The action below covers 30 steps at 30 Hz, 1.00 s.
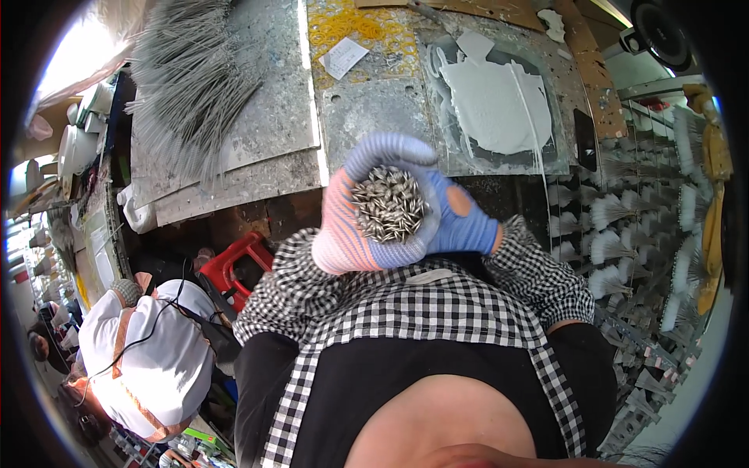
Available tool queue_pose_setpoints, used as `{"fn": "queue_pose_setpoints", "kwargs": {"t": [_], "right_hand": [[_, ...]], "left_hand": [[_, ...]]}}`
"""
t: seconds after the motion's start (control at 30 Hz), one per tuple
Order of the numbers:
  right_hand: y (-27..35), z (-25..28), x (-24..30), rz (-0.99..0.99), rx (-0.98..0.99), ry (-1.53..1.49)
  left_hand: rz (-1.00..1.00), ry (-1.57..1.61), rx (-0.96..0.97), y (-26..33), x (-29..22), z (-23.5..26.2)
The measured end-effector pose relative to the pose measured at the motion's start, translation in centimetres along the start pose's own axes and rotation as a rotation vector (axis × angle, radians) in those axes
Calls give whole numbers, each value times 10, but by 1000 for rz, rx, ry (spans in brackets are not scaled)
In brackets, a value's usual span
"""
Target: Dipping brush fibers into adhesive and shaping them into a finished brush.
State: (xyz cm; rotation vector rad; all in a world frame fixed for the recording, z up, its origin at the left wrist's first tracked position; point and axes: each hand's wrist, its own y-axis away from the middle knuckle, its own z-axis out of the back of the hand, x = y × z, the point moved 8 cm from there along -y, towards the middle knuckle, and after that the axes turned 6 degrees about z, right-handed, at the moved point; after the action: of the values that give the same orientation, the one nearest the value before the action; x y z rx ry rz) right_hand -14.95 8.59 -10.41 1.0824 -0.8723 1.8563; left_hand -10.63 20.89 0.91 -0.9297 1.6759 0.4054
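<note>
I hold a tight bundle of thin grey bristle stalks (pixel 388 204) upright in front of my chest, its cut ends turned straight up toward my face, so its long axis runs away from me, down toward the tabletop (pixel 374 109), and I see only the packed tips; both my gloved hands wrap it; my left hand (pixel 347 234), in the pink and white striped glove, closes round the near and left flank of the bundle, fingers curled and pressed together against it; my right hand (pixel 456 222), in the blue glove, cups the far and right flank, with one blue finger arched over the top edge; neither hand is nearer than the other, for the bundle sits squarely between the two palms, touching both.

Beyond my hands lies the scuffed grey tabletop; on it, to the upper left, a broad fan of loose grey bristles (pixel 191 78), well apart from what I hold; straight ahead a slip of white paper (pixel 343 57) beside a heap of yellow rubber bands (pixel 347 27); to the right a clear sheet smeared with white glue (pixel 491 101); racks of finished white tufts (pixel 624 226) stand along my right; a person in white (pixel 144 359) works at my lower left.
</note>
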Motion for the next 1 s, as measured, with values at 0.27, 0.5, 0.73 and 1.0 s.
{"fn": "queue_pose_setpoints", "kwargs": {"t": [0.27,0.5,0.73,1.0], "right_hand": [[-86,39,-16,126,-307,324],[-90,16,-61,124,-420,301],[-89,18,-42,164,-438,329],[-120,48,5,212,-269,-119]], "left_hand": [[-571,-774,-391,-58,-58,17],[-253,-522,-498,-66,-14,52],[-428,-659,-610,-65,-3,57],[-248,-556,-548,-72,-5,35]]}}
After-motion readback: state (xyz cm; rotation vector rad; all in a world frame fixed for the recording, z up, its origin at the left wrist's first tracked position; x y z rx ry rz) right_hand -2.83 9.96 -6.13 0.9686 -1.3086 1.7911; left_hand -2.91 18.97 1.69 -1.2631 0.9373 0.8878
